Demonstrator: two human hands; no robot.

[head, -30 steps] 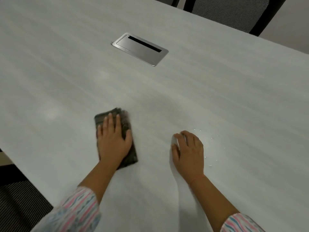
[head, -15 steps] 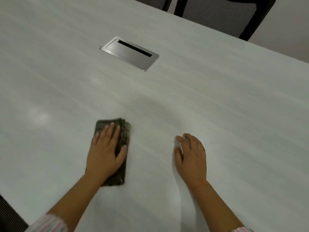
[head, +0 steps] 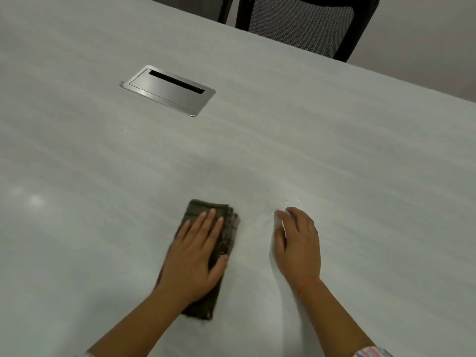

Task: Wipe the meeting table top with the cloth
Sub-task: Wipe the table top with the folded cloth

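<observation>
Pressing down flat, my left hand (head: 195, 256) lies with straight, spread fingers on the dark olive folded cloth (head: 228, 228), thumb along its right edge; it grips nothing. The cloth sits on the pale grey wood-grain surface (head: 360, 163), near me and about centre, its far end tilted right. My right hand (head: 298, 243) rests palm down just right of it, fingers loosely bent, holding nothing, with tiny water droplets (head: 284, 200) by its fingertips. Since half a second ago the left hand and cloth have slid right, narrowing the gap between my hands; the right one has stayed put.
</observation>
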